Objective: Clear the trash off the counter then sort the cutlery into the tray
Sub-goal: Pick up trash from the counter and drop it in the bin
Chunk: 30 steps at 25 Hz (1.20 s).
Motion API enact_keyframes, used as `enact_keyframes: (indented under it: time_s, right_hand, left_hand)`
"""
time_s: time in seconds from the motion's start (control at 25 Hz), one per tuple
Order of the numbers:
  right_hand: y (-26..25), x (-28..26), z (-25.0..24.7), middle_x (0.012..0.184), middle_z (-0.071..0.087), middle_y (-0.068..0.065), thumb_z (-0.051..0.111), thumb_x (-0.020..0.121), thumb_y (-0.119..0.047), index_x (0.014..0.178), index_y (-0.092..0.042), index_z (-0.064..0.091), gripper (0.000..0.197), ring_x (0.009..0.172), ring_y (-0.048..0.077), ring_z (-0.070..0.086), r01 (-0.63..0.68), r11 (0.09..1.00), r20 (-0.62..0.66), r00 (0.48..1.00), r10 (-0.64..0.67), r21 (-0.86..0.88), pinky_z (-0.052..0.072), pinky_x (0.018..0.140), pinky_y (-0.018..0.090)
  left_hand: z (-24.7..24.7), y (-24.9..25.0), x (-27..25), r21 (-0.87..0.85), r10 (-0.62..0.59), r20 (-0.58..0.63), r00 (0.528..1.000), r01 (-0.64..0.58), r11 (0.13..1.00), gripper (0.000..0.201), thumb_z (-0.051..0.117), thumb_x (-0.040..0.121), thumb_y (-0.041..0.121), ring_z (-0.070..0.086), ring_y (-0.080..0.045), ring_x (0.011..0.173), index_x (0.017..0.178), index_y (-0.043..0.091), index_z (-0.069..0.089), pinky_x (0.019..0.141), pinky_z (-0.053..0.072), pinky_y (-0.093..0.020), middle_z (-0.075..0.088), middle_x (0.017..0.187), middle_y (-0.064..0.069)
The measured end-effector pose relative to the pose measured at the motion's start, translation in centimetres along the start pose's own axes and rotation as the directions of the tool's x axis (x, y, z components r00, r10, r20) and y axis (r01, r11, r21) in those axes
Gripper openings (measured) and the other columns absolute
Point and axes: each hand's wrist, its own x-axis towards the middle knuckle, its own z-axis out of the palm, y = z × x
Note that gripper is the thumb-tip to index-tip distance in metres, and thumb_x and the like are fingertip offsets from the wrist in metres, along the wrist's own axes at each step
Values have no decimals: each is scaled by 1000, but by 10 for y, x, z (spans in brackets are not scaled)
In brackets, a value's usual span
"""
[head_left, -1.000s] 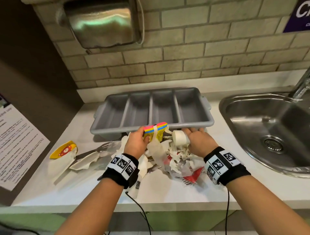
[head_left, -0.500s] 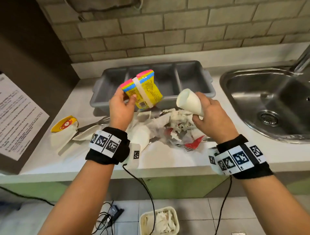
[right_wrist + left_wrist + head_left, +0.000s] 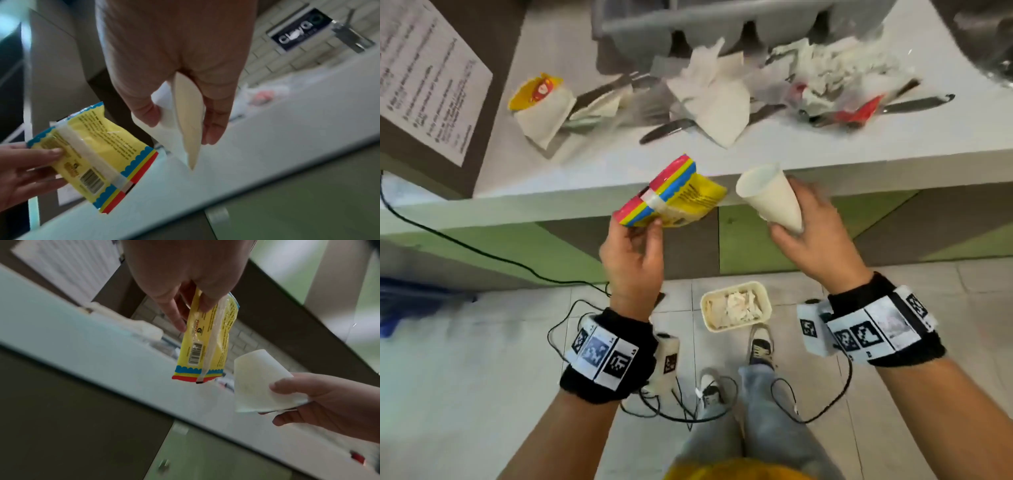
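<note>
My left hand [image 3: 635, 240] pinches a yellow snack wrapper [image 3: 674, 193] with red, yellow and blue stripes, held in front of the counter edge; the wrapper [image 3: 205, 344] hangs from my fingers in the left wrist view. My right hand [image 3: 808, 236] grips a squashed white paper cup [image 3: 770, 195], seen flattened [image 3: 187, 120] in the right wrist view. Both hands are over the floor, above a cream trash bin [image 3: 736, 305] holding crumpled paper. On the counter lie napkins [image 3: 715, 99], crumpled wrappers [image 3: 835, 75] and cutlery [image 3: 914, 104]. The grey cutlery tray [image 3: 688, 24] sits behind them.
A yellow packet on a folded napkin [image 3: 541, 102] lies at the counter's left. A printed sheet [image 3: 424, 75] hangs on the brown panel at left. Cables [image 3: 482, 250] trail across the tiled floor by my shoes [image 3: 760, 346]. The sink corner [image 3: 989, 34] shows top right.
Both hands have pulled back from the counter pile toward me with the wrapper and cup, and now hang past the counter edge. My head has tilted down, bringing the floor bin into view.
</note>
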Motion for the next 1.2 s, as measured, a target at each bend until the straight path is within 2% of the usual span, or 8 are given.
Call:
enact_keyframes:
  time_s: [0.16,0.28,0.4,0.48,0.92,1.0,1.12,1.2]
  right_hand:
    - [59,-37,73,123,57,18,64,82,-14,132,-5,40,56,108,30,56,-247,969,155,958,241,25,47,84,35]
    - [130,-52,134,121,61,21,67,80,-6,126,-1,44,51,109,34,59,-391,920,230,894,385,-23,50,86,37]
    - [206,-61,194,122,60,22,68,78,-2,125,-3,50,50,110,35,59,-436,897,292,851,436,-67,48,91,37]
    - [252,-63,225,123,58,24,67,77,1,126,-3,52,51,112,37,57,-444,891,287,846,450,-91,45,95,37]
    - [384,-49,343,141,43,10,54,85,-7,137,-23,41,56,127,33,37,-398,850,373,773,513,-345,42,104,43]
    - [397,-48,357,152,29,7,55,85,-8,143,-25,30,65,139,30,25,-355,841,453,722,524,-407,35,111,42]
    - [405,-53,363,158,14,4,53,85,-4,146,-25,19,73,145,28,14,-396,812,504,641,579,-428,27,117,41]
    - [400,-58,356,153,25,7,52,85,-5,143,-20,28,65,139,30,26,-462,799,469,648,600,-385,33,113,39]
  left_hand:
    - [-22,-87,-56,112,-266,35,963,260,959,19,56,84,18,60,12,72,103,21,58,71,49,-11,67,82,22]
    - [-10,-165,-77,276,-423,-3,906,408,870,23,56,87,3,60,14,68,110,0,57,64,42,2,64,90,-9]
    - [13,-245,-96,490,-530,31,847,450,747,24,57,88,4,60,-18,70,110,-5,59,61,45,-14,68,92,-24]
    - [31,-293,-110,571,-574,63,817,442,692,25,58,87,6,64,-30,78,110,-4,61,70,47,-28,69,94,-26]
    - [96,-452,-164,764,-708,155,688,371,528,29,48,93,11,64,-35,101,119,5,60,86,48,-33,69,110,-21]
    - [106,-469,-165,845,-776,264,572,251,473,37,45,93,11,58,-34,114,130,9,52,94,45,-34,61,126,-20]
    - [112,-480,-163,915,-887,362,286,76,397,60,46,92,11,34,-26,139,147,16,24,112,28,-29,27,155,-10]
    - [109,-477,-158,909,-883,380,277,66,412,56,48,90,11,35,-24,138,144,14,33,113,27,-27,30,154,-8]
